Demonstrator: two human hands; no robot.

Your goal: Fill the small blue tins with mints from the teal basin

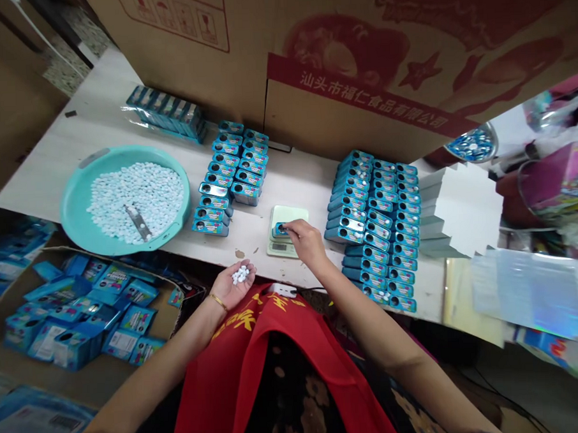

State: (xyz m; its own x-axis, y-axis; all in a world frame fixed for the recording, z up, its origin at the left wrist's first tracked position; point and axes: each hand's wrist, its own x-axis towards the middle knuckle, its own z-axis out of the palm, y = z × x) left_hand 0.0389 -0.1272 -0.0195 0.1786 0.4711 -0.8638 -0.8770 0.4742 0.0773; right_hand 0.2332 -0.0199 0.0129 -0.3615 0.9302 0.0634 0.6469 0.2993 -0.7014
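My left hand [232, 288] lies palm up near the table's front edge, cupped around a small heap of white candies [242, 274]. My right hand [307, 242] is over a digital scale [289, 214], its thumb and fingers pinched at the hole of a small blue tin [279, 230] standing on the scale. What the fingertips hold is hidden. To the left, a turquoise basin [185, 202] carries a mass of white candies [129, 191] with a flat metal scoop [138, 223] on top.
Rows of blue tins stand left [226, 158] and right [365, 200] of the scale, some with candies on their lids. Wrapped tins [167, 110] are at the back. A large carton [244, 71] borders the table. Below left is a box of blue packs [114, 278]; at right, white card [465, 202].
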